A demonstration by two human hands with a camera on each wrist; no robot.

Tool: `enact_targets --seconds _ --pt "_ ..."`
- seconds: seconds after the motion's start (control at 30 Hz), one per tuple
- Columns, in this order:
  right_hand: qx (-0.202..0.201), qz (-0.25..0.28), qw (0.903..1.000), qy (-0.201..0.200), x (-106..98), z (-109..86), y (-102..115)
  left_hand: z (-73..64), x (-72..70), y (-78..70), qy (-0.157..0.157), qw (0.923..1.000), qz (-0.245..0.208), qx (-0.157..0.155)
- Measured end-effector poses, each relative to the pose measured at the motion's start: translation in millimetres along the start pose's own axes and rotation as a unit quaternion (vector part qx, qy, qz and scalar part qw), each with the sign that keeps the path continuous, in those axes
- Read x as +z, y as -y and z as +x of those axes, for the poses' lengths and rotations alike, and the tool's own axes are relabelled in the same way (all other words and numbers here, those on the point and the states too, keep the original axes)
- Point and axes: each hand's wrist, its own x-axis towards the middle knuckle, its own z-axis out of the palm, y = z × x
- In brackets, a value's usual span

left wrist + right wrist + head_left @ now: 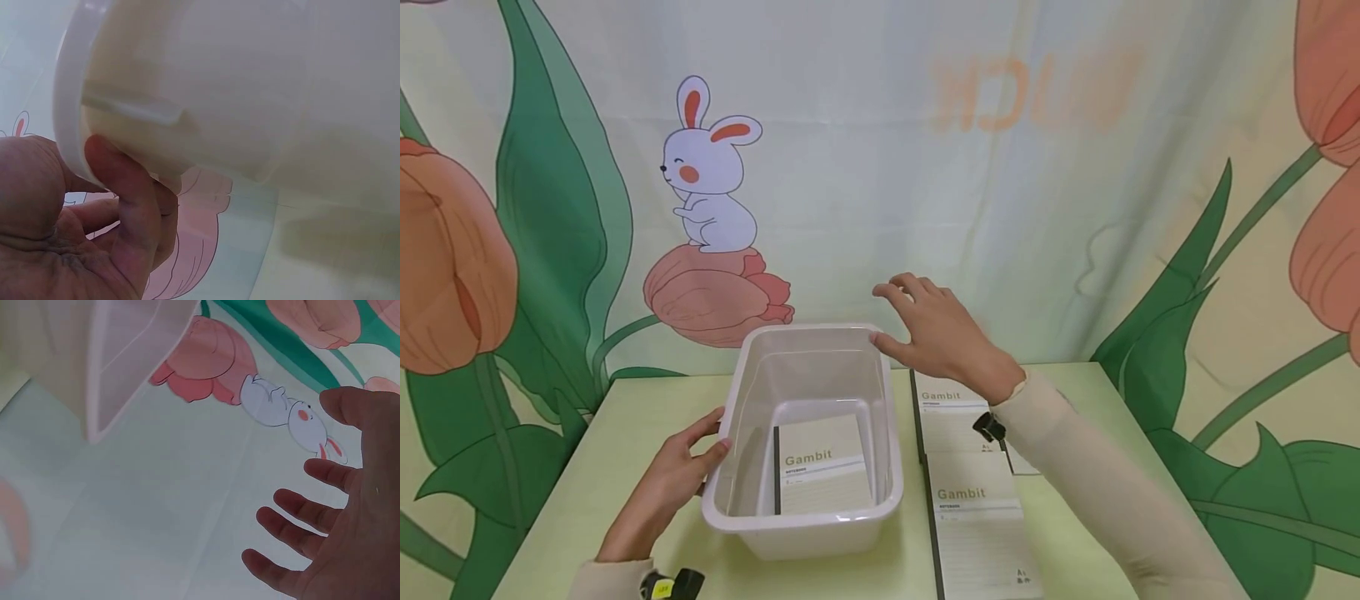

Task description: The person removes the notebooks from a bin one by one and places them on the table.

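Observation:
A whitish plastic bin (pixel 801 522) stands tilted toward me on the table, and a Gambit notebook (pixel 823 487) lies flat on its bottom. My left hand (pixel 673 475) grips the bin's left rim; the left wrist view shows the curled fingers (pixel 128 187) under that rim. My right hand (pixel 936 329) is raised by the bin's far right corner, fingers spread and slightly bent, holding nothing. The right wrist view shows the same hand (pixel 337 531) apart from the bin wall. To the right of the bin lies a front notebook (pixel 977 542), overlapping a back notebook (pixel 951 421) partly hidden by my right forearm.
The pale green table (pixel 587 500) reaches back to a hanging curtain (pixel 850 208) printed with tulips and a rabbit. A pale corner of another sheet or notebook (pixel 1022 463) shows beneath my right forearm.

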Motion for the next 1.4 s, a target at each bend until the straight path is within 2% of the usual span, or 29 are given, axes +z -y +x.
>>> enact_targets --seconds 0.23,0.47,0.57,0.7,0.87,1.1,1.27,1.4 --pt "-0.012 0.016 0.9985 0.051 10.5 30.2 27.8 1.9 -0.7 1.7 0.002 1.0 -0.004 0.004" --pt "-0.022 0.017 0.9944 0.102 35.6 59.6 52.8 1.1 0.0 1.0 -0.001 1.0 -0.004 0.003" --pt "-0.027 0.001 0.9905 0.135 49.1 69.6 63.7 1.0 0.8 1.8 -0.002 1.0 -0.003 0.005" --pt "-0.028 -0.023 0.9795 0.198 69.5 79.6 76.8 0.5 2.2 2.8 -0.006 1.0 -0.001 -0.001" --pt "0.009 -0.02 0.9665 0.256 97.5 85.8 84.2 1.2 3.0 2.3 -0.01 0.9999 -0.001 -0.006" --pt "0.092 -0.007 0.9394 0.33 136.8 88.3 83.4 2.0 0.0 -0.3 -0.006 0.9999 0.002 -0.013" --pt "0.139 0.021 0.93 0.34 158.4 87.6 83.7 1.8 -0.9 0.0 -0.002 1.0 -0.001 -0.005" --pt "0.151 0.015 0.9305 0.333 171.9 84.7 86.4 1.8 0.1 0.7 -0.002 1.0 -0.008 -0.002"
